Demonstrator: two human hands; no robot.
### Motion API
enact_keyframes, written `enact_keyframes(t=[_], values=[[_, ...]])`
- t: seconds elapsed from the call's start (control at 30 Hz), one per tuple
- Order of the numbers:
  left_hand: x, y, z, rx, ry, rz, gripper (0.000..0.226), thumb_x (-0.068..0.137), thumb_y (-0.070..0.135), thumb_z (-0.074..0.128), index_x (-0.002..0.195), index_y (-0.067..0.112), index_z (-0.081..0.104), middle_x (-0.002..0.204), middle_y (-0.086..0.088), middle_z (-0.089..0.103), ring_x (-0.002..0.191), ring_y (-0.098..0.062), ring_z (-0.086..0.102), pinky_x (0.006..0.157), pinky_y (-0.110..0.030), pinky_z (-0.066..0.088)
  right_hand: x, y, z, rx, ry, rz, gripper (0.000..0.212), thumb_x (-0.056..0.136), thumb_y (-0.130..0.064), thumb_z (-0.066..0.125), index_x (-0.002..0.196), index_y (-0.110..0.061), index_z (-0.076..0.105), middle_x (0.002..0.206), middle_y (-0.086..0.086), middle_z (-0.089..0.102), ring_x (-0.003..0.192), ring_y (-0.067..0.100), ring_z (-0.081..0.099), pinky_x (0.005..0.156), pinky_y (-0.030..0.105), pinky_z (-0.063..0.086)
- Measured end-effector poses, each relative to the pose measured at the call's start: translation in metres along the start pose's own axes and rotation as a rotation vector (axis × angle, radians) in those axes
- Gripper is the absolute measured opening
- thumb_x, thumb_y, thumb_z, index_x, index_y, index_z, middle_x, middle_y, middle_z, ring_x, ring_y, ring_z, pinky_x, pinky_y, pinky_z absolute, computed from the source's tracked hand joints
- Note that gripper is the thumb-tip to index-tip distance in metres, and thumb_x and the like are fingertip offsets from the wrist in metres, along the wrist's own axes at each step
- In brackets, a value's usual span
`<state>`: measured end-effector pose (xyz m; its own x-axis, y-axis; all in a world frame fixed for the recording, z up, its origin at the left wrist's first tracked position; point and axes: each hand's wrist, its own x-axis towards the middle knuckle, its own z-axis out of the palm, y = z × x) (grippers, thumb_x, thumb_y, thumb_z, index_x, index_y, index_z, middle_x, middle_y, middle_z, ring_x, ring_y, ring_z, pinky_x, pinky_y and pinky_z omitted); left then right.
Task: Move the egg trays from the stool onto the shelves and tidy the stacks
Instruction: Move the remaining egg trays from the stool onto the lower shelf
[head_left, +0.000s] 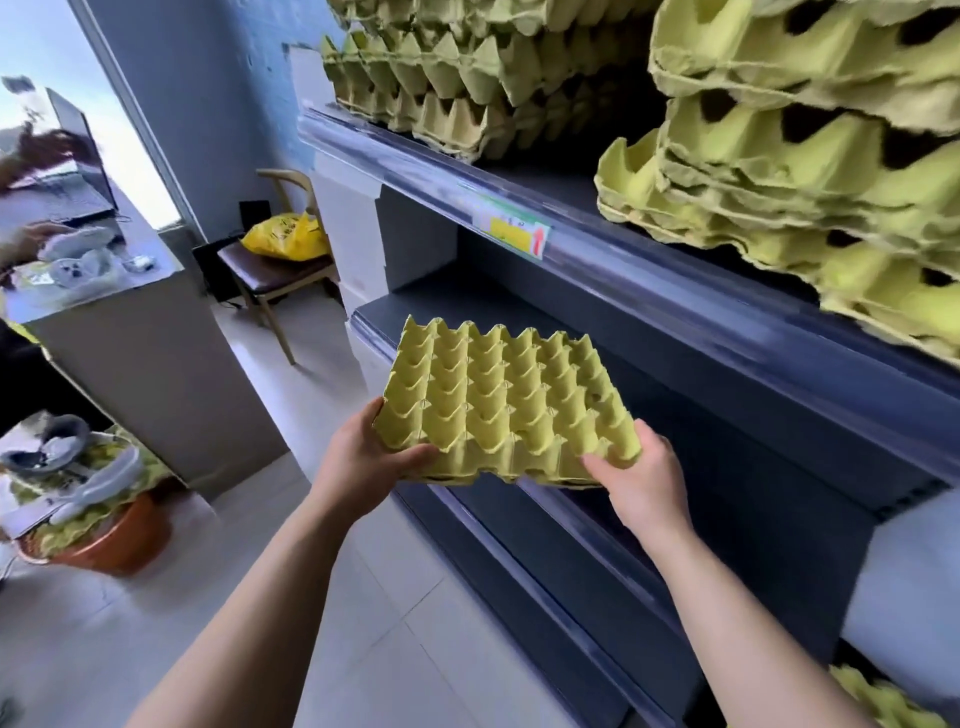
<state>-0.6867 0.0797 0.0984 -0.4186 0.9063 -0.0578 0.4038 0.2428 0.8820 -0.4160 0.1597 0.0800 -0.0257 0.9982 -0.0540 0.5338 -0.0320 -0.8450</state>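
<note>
Together, left grip (363, 462) and right grip (641, 483) pinch near corners of a yellow-green dimpled egg tray (509, 400).

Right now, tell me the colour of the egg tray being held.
The egg tray is yellow-green; head view.

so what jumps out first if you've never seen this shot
A yellow-green tray is dead centre, gripped at its near corners by the left hand and right hand. Ragged stacks of the same trays crowd the shelf above, upper right. A loaded orange stool stands at lower left.
</note>
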Motion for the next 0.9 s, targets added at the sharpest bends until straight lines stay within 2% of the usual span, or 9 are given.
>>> enact_keyframes(t=[0.1, 0.17, 0.23, 0.33, 0.43, 0.57, 0.67, 0.77, 0.9], values=[[0.047, -0.010, -0.013, 0.002, -0.046, -0.002, 0.050, 0.068, 0.024, 0.085, 0.107, 0.032, 0.055, 0.098, 0.009, 0.068, 0.086, -0.007, 0.064, 0.069, -0.016, 0.048, 0.025, -0.009, 0.028, 0.006, 0.036, 0.033, 0.032, 0.064, -0.039, 0.072, 0.091, -0.029, 0.059, 0.097, -0.001, 0.061, 0.084, 0.016, 0.061, 0.073, 0.037, 0.053], [0.081, -0.021, -0.023, -0.003, -0.084, 0.005, 0.049, 0.066, 0.025, 0.087, 0.103, 0.035, 0.056, 0.100, 0.009, 0.070, 0.090, -0.012, 0.067, 0.082, -0.031, 0.054, 0.040, -0.020, 0.048, 0.013, 0.074, 0.066, 0.031, 0.069, -0.032, 0.075, 0.094, -0.026, 0.057, 0.101, -0.001, 0.058, 0.086, 0.015, 0.059, 0.074, 0.033, 0.049], [0.113, -0.029, -0.036, 0.002, -0.122, 0.020, 0.045, 0.063, 0.025, 0.088, 0.095, 0.037, 0.058, 0.096, 0.012, 0.071, 0.089, -0.012, 0.068, 0.086, -0.041, 0.055, 0.053, -0.030, 0.069, 0.013, 0.117, 0.084, 0.035, 0.072, -0.029, 0.076, 0.097, -0.024, 0.052, 0.103, -0.002, 0.055, 0.088, 0.015, 0.056, 0.076, 0.030, 0.044], [0.160, -0.039, -0.058, 0.028, -0.194, 0.054, 0.042, 0.065, 0.024, 0.088, 0.091, 0.041, 0.059, 0.091, 0.017, 0.071, 0.086, -0.006, 0.068, 0.084, -0.040, 0.055, 0.068, -0.048, 0.103, 0.011, 0.169, 0.126, 0.040, 0.073, -0.028, 0.077, 0.106, -0.021, 0.054, 0.106, -0.002, 0.053, 0.094, 0.017, 0.055, 0.078, 0.029, 0.042], [0.202, -0.046, -0.077, 0.058, -0.272, 0.074, 0.043, 0.067, 0.025, 0.087, 0.098, 0.036, 0.059, 0.092, 0.016, 0.070, 0.086, -0.005, 0.066, 0.085, -0.037, 0.055, 0.078, -0.060, 0.136, 0.012, 0.219, 0.192, 0.052, 0.074, -0.029, 0.076, 0.119, -0.017, 0.054, 0.111, -0.002, 0.051, 0.102, 0.019, 0.055, 0.081, 0.029, 0.042], [0.250, -0.054, -0.092, 0.116, -0.362, 0.112, 0.041, 0.068, 0.025, 0.086, 0.097, 0.031, 0.058, 0.087, 0.017, 0.066, 0.081, -0.003, 0.062, 0.079, -0.033, 0.052, 0.093, -0.077, 0.170, -0.017, 0.271, 0.280, 0.075, 0.078, -0.031, 0.074, 0.142, -0.014, 0.038, 0.135, 0.007, 0.044, 0.124, 0.025, 0.045, 0.094, 0.029, 0.037], [0.280, -0.061, -0.094, 0.119, -0.411, 0.108, 0.044, 0.069, 0.024, 0.085, 0.103, 0.027, 0.057, 0.091, 0.017, 0.065, 0.084, -0.006, 0.061, 0.080, -0.032, 0.050, 0.106, -0.087, 0.187, -0.036, 0.297, 0.350, 0.082, 0.079, -0.035, 0.074, 0.146, -0.017, 0.030, 0.147, 0.009, 0.034, 0.132, 0.025, 0.037, 0.104, 0.036, 0.035], [0.309, -0.069, -0.091, 0.123, -0.448, 0.068, 0.053, 0.064, 0.032, 0.085, 0.109, 0.022, 0.058, 0.096, 0.008, 0.067, 0.091, -0.016, 0.064, 0.085, -0.039, 0.053, 0.119, -0.090, 0.200, -0.057, 0.320, 0.390, 0.083, 0.079, -0.036, 0.073, 0.147, -0.015, 0.030, 0.144, 0.010, 0.036, 0.130, 0.026, 0.039, 0.104, 0.037, 0.036], [0.340, -0.074, -0.083, 0.107, -0.473, 0.034, 0.067, 0.051, 0.046, 0.079, 0.110, 0.025, 0.054, 0.101, 0.003, 0.067, 0.093, -0.024, 0.065, 0.082, -0.051, 0.055, 0.138, -0.087, 0.215, -0.081, 0.345, 0.435, 0.085, 0.078, -0.038, 0.074, 0.146, -0.013, 0.030, 0.144, 0.011, 0.037, 0.131, 0.027, 0.039, 0.105, 0.039, 0.037]])
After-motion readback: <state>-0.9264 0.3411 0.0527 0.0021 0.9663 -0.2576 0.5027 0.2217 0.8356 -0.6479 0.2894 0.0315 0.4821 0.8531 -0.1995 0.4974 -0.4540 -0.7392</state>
